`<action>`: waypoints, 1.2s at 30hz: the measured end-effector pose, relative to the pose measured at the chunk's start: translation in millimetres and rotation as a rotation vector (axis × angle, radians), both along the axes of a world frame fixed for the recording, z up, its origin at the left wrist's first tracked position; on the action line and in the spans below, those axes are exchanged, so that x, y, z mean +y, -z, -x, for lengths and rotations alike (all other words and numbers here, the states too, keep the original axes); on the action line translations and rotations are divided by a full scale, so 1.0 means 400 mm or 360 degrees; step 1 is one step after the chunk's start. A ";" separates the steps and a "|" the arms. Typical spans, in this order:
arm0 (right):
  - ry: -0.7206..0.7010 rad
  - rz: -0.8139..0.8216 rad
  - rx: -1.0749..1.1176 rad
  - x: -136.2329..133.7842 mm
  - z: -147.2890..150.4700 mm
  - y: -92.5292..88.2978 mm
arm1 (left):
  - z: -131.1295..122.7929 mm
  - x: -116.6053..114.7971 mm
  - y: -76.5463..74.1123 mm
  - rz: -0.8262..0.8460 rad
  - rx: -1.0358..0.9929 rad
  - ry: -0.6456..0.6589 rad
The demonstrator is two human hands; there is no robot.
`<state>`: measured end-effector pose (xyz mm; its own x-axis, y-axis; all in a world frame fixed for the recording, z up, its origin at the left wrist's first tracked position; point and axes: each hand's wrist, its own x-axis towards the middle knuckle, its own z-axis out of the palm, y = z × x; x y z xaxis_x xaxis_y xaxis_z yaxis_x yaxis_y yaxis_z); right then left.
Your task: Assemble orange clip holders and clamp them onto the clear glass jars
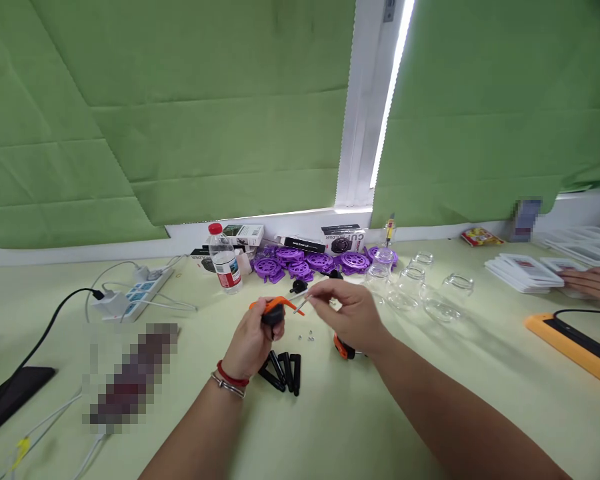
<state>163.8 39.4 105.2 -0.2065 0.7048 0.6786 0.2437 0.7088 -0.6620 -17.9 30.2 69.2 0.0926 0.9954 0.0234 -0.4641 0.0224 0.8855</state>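
Note:
Closed around an orange and black plastic part (pixel 273 311) is my left hand (pixel 247 340), above the middle of the table. My right hand (pixel 351 315) pinches a thin metal rod (pixel 300 307), its tip at the orange arm of that part; whether they touch I cannot tell. Several tiny metal pieces (pixel 310 338) lie below, between the hands. Black handle-like bars (pixel 289 373) rest just right of my left wrist. Partly hidden under my right hand is another orange and black part (pixel 344 348). A small black piece (pixel 299 286) sits behind.
Purple wheel-shaped pieces (pixel 300 267) and a cup holder box (pixel 345 240) line the back, beside a bottle (pixel 225 263). Clear glass jars (pixel 409 287) stand right of centre. At left is a power strip (pixel 143 293) with cables. A co-worker's hand (pixel 595 283) touches white packs at right.

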 end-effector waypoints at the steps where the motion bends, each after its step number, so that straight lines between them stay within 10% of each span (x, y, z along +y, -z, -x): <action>1: 0.0042 0.0149 0.0199 -0.011 -0.011 -0.007 | -0.014 -0.011 0.001 0.0006 0.0044 0.0111; 7: -0.0028 0.0637 0.0378 -0.028 -0.017 0.004 | -0.068 -0.060 0.008 -0.0048 0.0278 0.0613; 36: -0.0066 0.0901 0.0348 -0.004 -0.011 0.041 | -0.058 -0.050 0.012 0.0146 0.0180 0.0753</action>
<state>168.2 37.8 88.9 -0.1395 0.9630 0.2307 0.0390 0.2381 -0.9705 5.3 10.2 64.4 0.5316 0.8412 -0.0989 -0.2854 0.2878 0.9142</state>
